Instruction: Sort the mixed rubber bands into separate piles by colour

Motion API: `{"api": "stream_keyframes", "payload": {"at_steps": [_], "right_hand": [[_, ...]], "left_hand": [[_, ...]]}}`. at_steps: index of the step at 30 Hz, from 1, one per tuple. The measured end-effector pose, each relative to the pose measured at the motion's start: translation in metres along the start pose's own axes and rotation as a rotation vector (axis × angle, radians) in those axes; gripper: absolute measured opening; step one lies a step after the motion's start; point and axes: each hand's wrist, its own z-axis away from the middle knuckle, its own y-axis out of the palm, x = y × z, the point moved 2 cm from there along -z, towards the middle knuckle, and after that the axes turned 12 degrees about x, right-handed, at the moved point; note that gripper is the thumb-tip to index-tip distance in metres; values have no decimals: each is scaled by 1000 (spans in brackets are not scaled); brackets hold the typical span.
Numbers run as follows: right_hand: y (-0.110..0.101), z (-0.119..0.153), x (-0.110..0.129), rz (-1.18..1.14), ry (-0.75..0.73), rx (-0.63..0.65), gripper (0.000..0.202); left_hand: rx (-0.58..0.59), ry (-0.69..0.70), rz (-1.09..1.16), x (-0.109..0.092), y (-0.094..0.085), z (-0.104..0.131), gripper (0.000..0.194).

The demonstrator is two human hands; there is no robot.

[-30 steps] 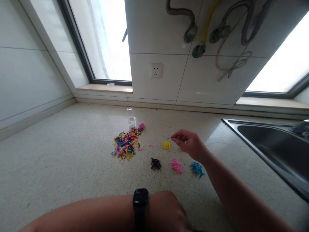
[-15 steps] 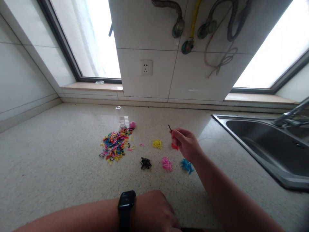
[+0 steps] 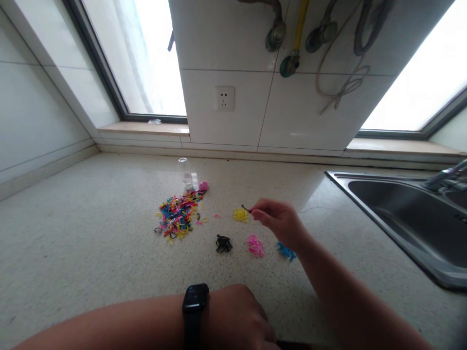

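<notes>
My right hand (image 3: 275, 218) is closed in a pinch on a small black rubber band (image 3: 246, 209), held just over the right side of the yellow rubber band pile (image 3: 240, 215). Below lie separate piles of black rubber bands (image 3: 224, 244), pink rubber bands (image 3: 256, 246) and blue rubber bands (image 3: 286, 251), the last partly behind my right wrist. A large mixed heap of coloured rubber bands (image 3: 177, 214) spreads to the left. My left hand (image 3: 237, 316), with a dark watch on the wrist, rests at the bottom edge; its fingers are mostly out of sight.
A clear container (image 3: 186, 175) and a pink round piece (image 3: 203, 185) stand behind the mixed heap. Stray bands lie to its right. A steel sink (image 3: 392, 214) is set into the speckled counter (image 3: 98, 253) at the right. A tiled wall with a socket (image 3: 225, 98) rises behind.
My right hand has moved left and slightly down with the black rubber band, toward the yellow pile. The red rubber bands seen earlier are now hidden behind it. The view has shifted slightly.
</notes>
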Motion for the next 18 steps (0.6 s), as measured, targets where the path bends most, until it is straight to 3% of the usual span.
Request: {"api": "stream_keyframes", "payload": {"at_steps": [4, 7, 18], "right_hand": [[15, 3, 7, 563, -180, 286, 21], [27, 3, 3, 718, -186, 443, 22], [48, 3, -7, 811, -161, 513, 22]], "left_hand": [[-7, 0, -4, 0, 0, 0, 6], [-15, -11, 3, -1, 0, 1, 5], [3, -13, 9, -1, 5, 3, 5]]}}
